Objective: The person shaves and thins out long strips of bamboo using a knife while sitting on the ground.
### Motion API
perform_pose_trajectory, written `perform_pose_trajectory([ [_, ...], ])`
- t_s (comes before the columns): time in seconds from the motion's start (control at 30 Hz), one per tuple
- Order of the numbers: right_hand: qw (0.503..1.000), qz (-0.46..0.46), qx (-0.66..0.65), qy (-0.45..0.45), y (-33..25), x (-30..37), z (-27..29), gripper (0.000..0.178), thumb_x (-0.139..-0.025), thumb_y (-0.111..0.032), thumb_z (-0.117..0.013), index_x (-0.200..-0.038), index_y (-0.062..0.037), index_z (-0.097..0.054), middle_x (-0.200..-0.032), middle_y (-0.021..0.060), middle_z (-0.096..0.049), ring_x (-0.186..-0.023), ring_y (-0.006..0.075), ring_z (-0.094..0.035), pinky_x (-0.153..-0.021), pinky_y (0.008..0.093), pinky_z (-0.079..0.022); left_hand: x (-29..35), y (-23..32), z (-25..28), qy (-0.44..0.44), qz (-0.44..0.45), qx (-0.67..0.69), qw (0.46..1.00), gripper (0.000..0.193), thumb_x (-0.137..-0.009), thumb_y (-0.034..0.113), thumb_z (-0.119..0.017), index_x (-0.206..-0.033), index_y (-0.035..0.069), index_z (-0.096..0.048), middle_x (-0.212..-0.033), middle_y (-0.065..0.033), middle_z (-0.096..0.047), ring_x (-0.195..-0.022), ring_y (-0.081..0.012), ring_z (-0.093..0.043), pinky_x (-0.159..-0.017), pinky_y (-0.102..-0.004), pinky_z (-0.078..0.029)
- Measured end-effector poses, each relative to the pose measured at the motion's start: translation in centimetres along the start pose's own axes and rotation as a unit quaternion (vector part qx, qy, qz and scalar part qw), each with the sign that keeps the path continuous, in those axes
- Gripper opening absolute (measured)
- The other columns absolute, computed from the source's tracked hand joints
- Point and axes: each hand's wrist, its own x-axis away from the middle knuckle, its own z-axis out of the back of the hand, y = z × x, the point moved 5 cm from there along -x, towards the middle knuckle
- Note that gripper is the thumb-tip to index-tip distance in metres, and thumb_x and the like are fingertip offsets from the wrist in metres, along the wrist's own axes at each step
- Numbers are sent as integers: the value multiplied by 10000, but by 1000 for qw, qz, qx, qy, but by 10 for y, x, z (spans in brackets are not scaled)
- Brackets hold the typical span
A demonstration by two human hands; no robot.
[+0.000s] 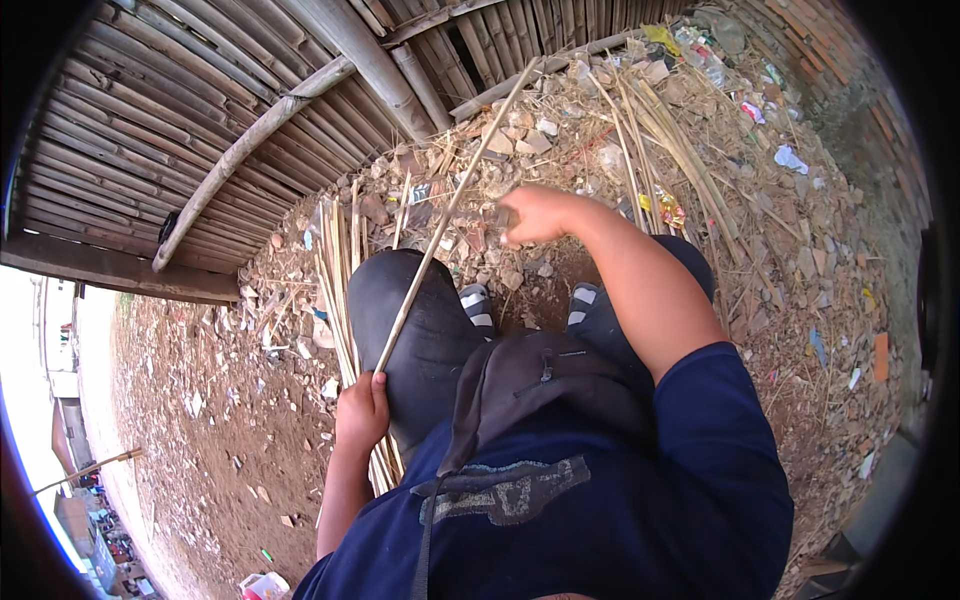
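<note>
My left hand (362, 408) is closed round the lower end of a long thin cane stick (440, 232), beside my left thigh. The stick slants up and away to the right, across my left knee, its far tip near the slatted wall. My right hand (540, 213) is held out over the ground in front of my knees, to the right of the stick and apart from it. Its fingers are curled in, around something small and greyish that I cannot make out. A bundle of split canes (333, 260) lies along the outside of my left leg, next to my left hand.
A slatted bamboo wall (200, 130) with thick poles (365, 60) stands ahead and left. More canes (680, 140) lie ahead right. Stones, straw and litter cover the dirt ground (200, 430). A brick wall (800, 50) rises at far right. A dark bag (545, 385) rests on my lap.
</note>
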Motion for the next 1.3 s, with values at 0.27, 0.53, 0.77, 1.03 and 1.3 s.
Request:
perform_pose_trajectory([
  [0.27, 991, -35, -14, 129, 15, -1, 17, 274, -827, -259, -714, -1006, -53, -680, -941, 180, -691, -929, 310, -685, -818, 430, -533, 0, 2, 6, -1, 9, 2, 1000, 406, -1067, 318, -450, -829, 7, -555, -686, -271, -611, -683, -497, -613, -621, -557, -466],
  [0.53, 997, 78, 6, -14, -11, 4, -2, 269, -803, -275, -721, -954, -60, -665, -870, 150, -684, -856, 309, -678, -759, 441, -528, -4, -8, 5, -46, 18, 50, 998, 457, -1076, 351, -429, -826, -5, -572, -708, -238, -626, -717, -454, -632, -652, -508, -483],
  [0.77, 988, -63, 34, 139, 54, -2, 26, 322, -820, -283, -744, -1047, -61, -690, -966, 164, -700, -945, 303, -691, -826, 444, -536, 9, -23, 20, -143, 74, 175, 971, 478, -1089, 384, -428, -803, 26, -567, -660, -56, -574, -604, -180, -538, -596, -346, -441],
  [1.03, 998, 28, 21, -57, -8, 15, -4, 296, -803, -277, -754, -984, -54, -683, -856, 153, -692, -868, 294, -692, -780, 454, -525, 58, -80, -7, -305, 212, 403, 836, 462, -1092, 450, -397, -816, 107, -536, -579, 32, -438, -484, -87, -376, -464, -258, -310],
  [1.3, 996, 2, 30, 85, 3, -1, 2, 289, -799, -254, -710, -1034, -87, -694, -1000, 155, -721, -964, 351, -687, -839, 450, -539, 55, -83, -6, -305, 219, 413, 830, 460, -1069, 490, -444, -816, 117, -537, -569, 29, -433, -470, -92, -376, -444, -252, -303],
])
